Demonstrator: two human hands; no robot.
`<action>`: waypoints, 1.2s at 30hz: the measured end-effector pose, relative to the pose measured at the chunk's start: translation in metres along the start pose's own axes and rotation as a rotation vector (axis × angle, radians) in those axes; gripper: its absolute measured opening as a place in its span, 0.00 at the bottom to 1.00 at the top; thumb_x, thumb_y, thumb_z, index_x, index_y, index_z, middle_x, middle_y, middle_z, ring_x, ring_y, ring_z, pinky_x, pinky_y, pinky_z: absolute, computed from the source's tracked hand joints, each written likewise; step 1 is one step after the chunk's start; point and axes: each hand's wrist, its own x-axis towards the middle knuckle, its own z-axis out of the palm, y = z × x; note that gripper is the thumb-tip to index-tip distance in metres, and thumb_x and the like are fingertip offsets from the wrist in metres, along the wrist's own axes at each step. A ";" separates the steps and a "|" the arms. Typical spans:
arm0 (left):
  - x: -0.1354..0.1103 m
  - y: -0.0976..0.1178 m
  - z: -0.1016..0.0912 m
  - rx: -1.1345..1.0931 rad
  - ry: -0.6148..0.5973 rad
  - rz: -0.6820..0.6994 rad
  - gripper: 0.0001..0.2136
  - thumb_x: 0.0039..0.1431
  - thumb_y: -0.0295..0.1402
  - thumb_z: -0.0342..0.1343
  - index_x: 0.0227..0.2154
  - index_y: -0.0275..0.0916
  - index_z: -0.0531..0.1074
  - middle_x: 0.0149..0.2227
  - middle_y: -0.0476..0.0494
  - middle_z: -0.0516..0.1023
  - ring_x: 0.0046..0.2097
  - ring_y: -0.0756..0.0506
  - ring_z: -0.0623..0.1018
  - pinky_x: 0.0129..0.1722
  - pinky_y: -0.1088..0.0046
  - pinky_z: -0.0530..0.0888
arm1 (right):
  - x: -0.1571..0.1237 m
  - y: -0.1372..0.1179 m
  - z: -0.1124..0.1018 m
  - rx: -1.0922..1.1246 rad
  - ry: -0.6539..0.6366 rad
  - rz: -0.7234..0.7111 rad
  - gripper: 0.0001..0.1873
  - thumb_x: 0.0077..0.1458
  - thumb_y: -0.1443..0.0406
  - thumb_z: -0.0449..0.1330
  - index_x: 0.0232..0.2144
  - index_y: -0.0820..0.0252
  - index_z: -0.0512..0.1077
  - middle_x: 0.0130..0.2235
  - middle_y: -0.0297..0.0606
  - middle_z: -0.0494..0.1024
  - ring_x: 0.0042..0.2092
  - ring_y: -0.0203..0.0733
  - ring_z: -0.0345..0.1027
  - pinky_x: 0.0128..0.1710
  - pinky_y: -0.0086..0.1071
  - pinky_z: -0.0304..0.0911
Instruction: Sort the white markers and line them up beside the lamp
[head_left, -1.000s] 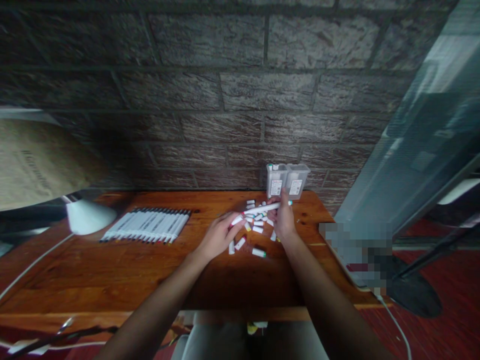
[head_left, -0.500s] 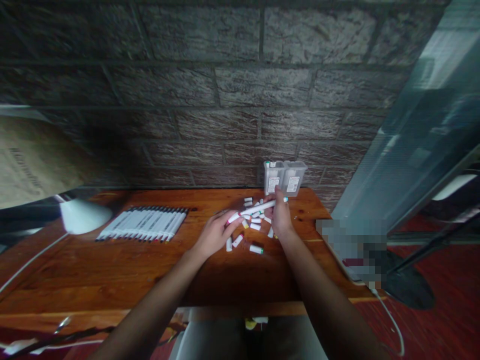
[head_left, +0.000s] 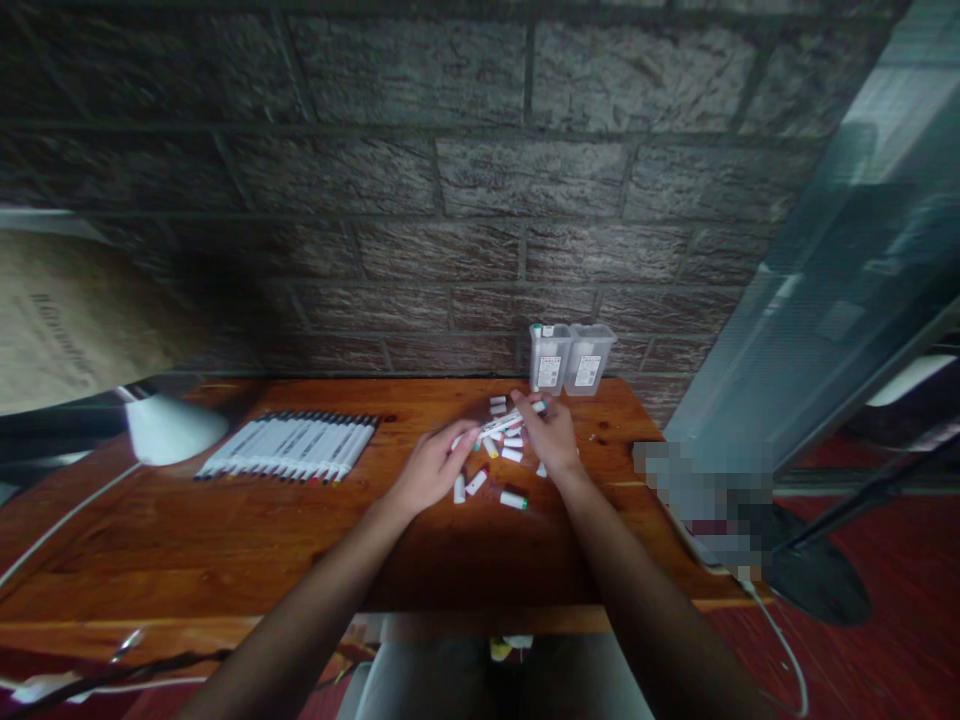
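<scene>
A white marker (head_left: 504,420) lies across both my hands above a heap of loose white caps (head_left: 504,458) on the wooden table (head_left: 225,540). My left hand (head_left: 431,468) pinches the marker's left end. My right hand (head_left: 552,440) grips its right end, fingers closed round it. A loose cap with a green end (head_left: 514,499) lies just below my hands. A row of several capped white markers (head_left: 289,448) lies side by side on the table's left half, well away from both hands.
Two clear plastic boxes (head_left: 570,358) stand at the back against the brick wall. A white desk lamp (head_left: 174,428) and its cable sit at far left. A blurred-out object (head_left: 705,495) rests on the table's right edge, with a fan base beyond.
Both hands have shifted slightly left and down with the marker. My right hand has come away from the plastic boxes, and the marker sits lower over the cap pile.
</scene>
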 end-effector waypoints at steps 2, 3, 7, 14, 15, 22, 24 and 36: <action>0.002 0.000 -0.002 -0.153 0.096 -0.112 0.19 0.63 0.47 0.48 0.42 0.40 0.78 0.38 0.43 0.80 0.38 0.44 0.76 0.38 0.72 0.69 | -0.004 -0.003 0.000 -0.058 -0.109 0.022 0.20 0.48 0.49 0.63 0.22 0.58 0.67 0.15 0.27 0.68 0.16 0.30 0.54 0.17 0.25 0.49; 0.004 -0.001 -0.004 -0.234 0.142 -0.176 0.20 0.62 0.48 0.49 0.42 0.38 0.78 0.36 0.43 0.79 0.36 0.45 0.75 0.35 0.72 0.69 | -0.007 -0.005 0.000 -0.095 -0.170 0.015 0.21 0.48 0.48 0.63 0.19 0.59 0.68 0.15 0.27 0.67 0.16 0.29 0.53 0.17 0.25 0.48; 0.014 -0.007 -0.014 -0.618 0.159 -0.373 0.23 0.57 0.50 0.53 0.41 0.34 0.78 0.32 0.42 0.78 0.31 0.47 0.74 0.28 0.74 0.67 | -0.018 -0.010 0.004 -0.221 -0.425 -0.089 0.23 0.51 0.49 0.61 0.18 0.60 0.70 0.16 0.27 0.64 0.20 0.30 0.54 0.21 0.26 0.46; 0.023 -0.017 -0.032 -0.941 0.464 -0.352 0.22 0.60 0.50 0.49 0.34 0.35 0.77 0.34 0.42 0.79 0.38 0.48 0.76 0.38 0.74 0.71 | -0.025 -0.016 0.007 -0.282 -0.558 -0.233 0.20 0.58 0.51 0.55 0.25 0.59 0.75 0.21 0.29 0.69 0.25 0.34 0.60 0.26 0.26 0.50; 0.022 -0.017 -0.033 -0.953 0.498 -0.341 0.22 0.60 0.51 0.48 0.34 0.36 0.76 0.33 0.43 0.78 0.37 0.48 0.76 0.37 0.74 0.71 | -0.027 -0.016 0.008 -0.305 -0.566 -0.258 0.20 0.58 0.51 0.55 0.26 0.58 0.76 0.22 0.30 0.71 0.26 0.34 0.61 0.26 0.26 0.51; 0.017 -0.010 -0.025 -0.918 0.175 -0.379 0.27 0.60 0.55 0.45 0.32 0.35 0.76 0.29 0.41 0.76 0.33 0.47 0.75 0.35 0.72 0.71 | -0.039 -0.012 0.010 -0.588 -0.681 -0.517 0.18 0.63 0.54 0.53 0.30 0.55 0.77 0.27 0.35 0.77 0.30 0.38 0.68 0.31 0.29 0.54; 0.016 -0.010 -0.022 -0.851 0.097 -0.375 0.28 0.59 0.57 0.45 0.33 0.34 0.77 0.30 0.40 0.76 0.34 0.46 0.74 0.35 0.71 0.71 | -0.040 -0.012 0.009 -0.653 -0.688 -0.562 0.18 0.63 0.54 0.53 0.29 0.55 0.76 0.28 0.36 0.78 0.31 0.39 0.68 0.32 0.29 0.54; 0.015 -0.016 -0.020 -0.788 0.098 -0.377 0.26 0.61 0.54 0.45 0.32 0.35 0.76 0.34 0.39 0.78 0.37 0.45 0.76 0.35 0.71 0.70 | -0.037 0.002 0.010 -0.524 -0.711 -0.538 0.18 0.63 0.55 0.53 0.29 0.55 0.77 0.27 0.35 0.78 0.29 0.38 0.68 0.32 0.29 0.55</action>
